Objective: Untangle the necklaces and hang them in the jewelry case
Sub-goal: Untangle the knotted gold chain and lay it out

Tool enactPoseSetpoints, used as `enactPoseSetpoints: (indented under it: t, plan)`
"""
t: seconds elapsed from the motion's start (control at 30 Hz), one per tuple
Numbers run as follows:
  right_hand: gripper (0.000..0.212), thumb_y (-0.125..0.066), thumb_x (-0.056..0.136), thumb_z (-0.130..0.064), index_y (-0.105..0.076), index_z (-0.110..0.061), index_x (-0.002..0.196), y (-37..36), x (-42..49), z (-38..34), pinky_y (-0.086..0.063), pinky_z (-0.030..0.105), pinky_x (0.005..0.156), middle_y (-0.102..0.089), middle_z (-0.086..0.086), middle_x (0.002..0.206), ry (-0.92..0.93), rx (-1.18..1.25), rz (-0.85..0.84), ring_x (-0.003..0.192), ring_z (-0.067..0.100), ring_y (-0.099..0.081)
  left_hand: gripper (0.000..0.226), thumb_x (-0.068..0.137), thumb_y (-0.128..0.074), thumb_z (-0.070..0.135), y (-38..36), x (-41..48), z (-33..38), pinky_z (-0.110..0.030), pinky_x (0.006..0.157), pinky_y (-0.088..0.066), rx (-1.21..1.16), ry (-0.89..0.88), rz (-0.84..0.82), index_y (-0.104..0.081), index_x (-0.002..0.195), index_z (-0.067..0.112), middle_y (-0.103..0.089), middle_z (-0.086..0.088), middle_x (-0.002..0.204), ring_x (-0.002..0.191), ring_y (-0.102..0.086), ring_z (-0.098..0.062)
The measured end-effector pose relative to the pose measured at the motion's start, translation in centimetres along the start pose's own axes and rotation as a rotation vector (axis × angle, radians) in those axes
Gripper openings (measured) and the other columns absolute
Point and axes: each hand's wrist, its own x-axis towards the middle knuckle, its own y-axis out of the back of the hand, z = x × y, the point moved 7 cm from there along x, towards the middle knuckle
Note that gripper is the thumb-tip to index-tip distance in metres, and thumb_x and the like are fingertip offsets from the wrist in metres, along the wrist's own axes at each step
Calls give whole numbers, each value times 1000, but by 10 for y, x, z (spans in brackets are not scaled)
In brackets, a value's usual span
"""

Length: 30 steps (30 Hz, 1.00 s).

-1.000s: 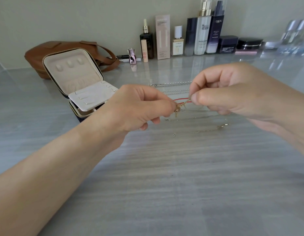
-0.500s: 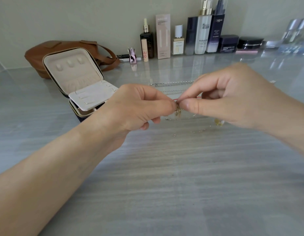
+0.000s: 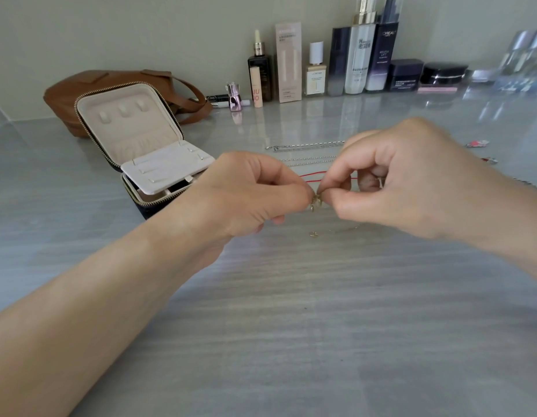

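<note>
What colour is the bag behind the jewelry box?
Brown. The bag shows best in the head view, behind the open jewelry case.

Bare forearms [image 3: 95,296] end in a bare left hand [image 3: 246,194] and right hand [image 3: 411,182].

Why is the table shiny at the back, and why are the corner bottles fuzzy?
Head view: the glossy table mirrors the cosmetics row by the wall; the clear bottles at the far right edge are smeared by the wide lens; the middle is sharp.
</note>
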Motion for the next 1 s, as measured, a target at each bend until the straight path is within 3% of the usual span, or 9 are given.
enactPoseSetpoints:
  t: [0.17, 0.33, 0.53, 0.67, 1.0]
  plan:
    - [6, -60, 60, -34, -65, -33, 58, 0, -1, 0, -35, 12, 45, -63, -8, 59, -15, 16, 3, 45, 8, -47, 18, 71, -70, 12, 2, 0, 1, -24, 51, -32, -2, -26, 3, -69, 55, 22, -52, 4, 47, 47, -44, -7]
    - [8, -64, 63, -25, -62, -32, 58, -3, -2, -1, -33, 6, 44, -50, -24, 40, -42, 17, -33, 40, 2, -45, 12, 67, -71, 15, 4, 1, 5, -20, 44, -31, 36, -84, 45, -69, 57, 21, -51, 7, 47, 45, -42, -7]
    - [7, -60, 61, -25, -64, -19, 62, 1, -2, -1, -33, 10, 41, -53, -20, 41, -75, 134, -39, 37, 5, -43, 8, 67, -68, 19, 1, 0, 4, -15, 42, -33, 60, -66, 24, -67, 59, 20, -50, 10, 41, 38, -42, -1]
    - [3, -61, 62, -21, -63, -20, 60, 2, -1, -1, -32, 9, 40, -51, -18, 37, -103, 181, -51, 34, 4, -41, 10, 65, -68, 17, 0, 0, 1, -21, 47, -34, 47, -21, -19, -67, 56, 20, -53, 7, 47, 45, -46, -4]
    - [5, -63, 62, -20, -61, -24, 60, -3, -2, 0, -31, 7, 39, -49, -19, 35, -135, 114, -103, 36, 3, -44, 11, 70, -69, 14, 2, 0, 0, -21, 47, -35, -28, 20, 1, -68, 60, 18, -51, 7, 45, 43, -44, -4]
